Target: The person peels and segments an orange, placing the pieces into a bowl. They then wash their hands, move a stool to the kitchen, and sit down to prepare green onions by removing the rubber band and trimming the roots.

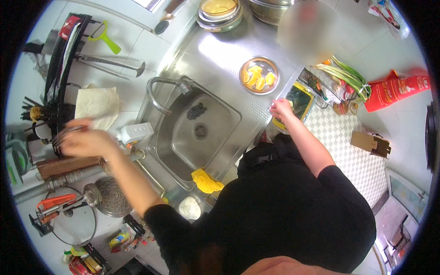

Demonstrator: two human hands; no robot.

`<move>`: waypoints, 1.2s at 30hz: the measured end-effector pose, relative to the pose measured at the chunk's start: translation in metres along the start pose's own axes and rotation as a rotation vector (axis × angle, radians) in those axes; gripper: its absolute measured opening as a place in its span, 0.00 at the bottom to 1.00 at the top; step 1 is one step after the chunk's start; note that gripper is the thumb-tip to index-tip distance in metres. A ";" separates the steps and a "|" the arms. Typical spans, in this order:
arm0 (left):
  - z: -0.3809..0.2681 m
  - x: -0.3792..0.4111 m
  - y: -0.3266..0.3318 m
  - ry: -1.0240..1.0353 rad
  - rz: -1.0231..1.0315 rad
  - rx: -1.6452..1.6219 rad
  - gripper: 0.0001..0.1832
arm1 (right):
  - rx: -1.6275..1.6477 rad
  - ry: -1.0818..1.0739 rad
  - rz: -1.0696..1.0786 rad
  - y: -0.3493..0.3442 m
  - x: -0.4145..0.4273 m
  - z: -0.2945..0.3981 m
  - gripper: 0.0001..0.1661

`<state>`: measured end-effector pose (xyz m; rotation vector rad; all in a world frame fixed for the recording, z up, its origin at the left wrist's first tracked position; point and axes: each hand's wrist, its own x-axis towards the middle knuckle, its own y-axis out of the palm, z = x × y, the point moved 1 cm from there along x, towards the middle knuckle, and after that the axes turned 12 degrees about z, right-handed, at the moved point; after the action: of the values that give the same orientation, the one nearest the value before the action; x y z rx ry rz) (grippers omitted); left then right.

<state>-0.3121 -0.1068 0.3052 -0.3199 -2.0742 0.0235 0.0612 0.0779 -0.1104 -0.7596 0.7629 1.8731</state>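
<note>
My left hand is raised at the wall on the left, blurred by motion, beside a black rack of utensils. Thin metallic lines show at its fingers; whether it grips them is unclear. My right hand is at the counter's front edge with fingers loosely curled, and I cannot make out anything held. Beyond it on the steel counter sits a round dish with several orange segments. Between my arms is a stainless steel sink with a curved faucet. A dark scouring pad lies in the basin.
A yellow cloth drapes over the sink's near rim, beside a white bundle. Stacked bowls and a metal pot stand at the back. Right of the counter are a yellow-rimmed bin and a wire rack with green onions.
</note>
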 end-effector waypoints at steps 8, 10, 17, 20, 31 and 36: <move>-0.021 -0.336 0.087 -1.514 0.483 -0.647 0.02 | 0.072 -0.136 0.031 0.042 0.021 0.032 0.16; -0.047 -0.370 0.096 -1.766 0.509 -0.806 0.08 | 0.093 -0.145 -0.054 0.038 0.034 0.031 0.15; -0.094 -0.421 0.086 -2.168 0.971 -0.902 0.23 | -0.087 -0.112 -0.094 0.025 0.037 0.037 0.14; -0.109 -0.413 0.080 -2.141 1.322 -0.846 0.25 | -0.098 -0.228 -0.178 0.012 0.023 0.028 0.13; -0.233 -0.394 0.169 -1.898 1.597 -1.192 0.20 | 0.218 -0.478 -0.391 -0.206 -0.160 -0.073 0.13; -0.381 -0.451 0.227 -1.790 1.972 -1.297 0.19 | 0.316 -0.465 -0.634 -0.327 -0.284 -0.157 0.13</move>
<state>0.2753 -0.0380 0.0795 1.8854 0.6979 -0.0878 0.4917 -0.0742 -0.0495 -0.2886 0.4309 1.2401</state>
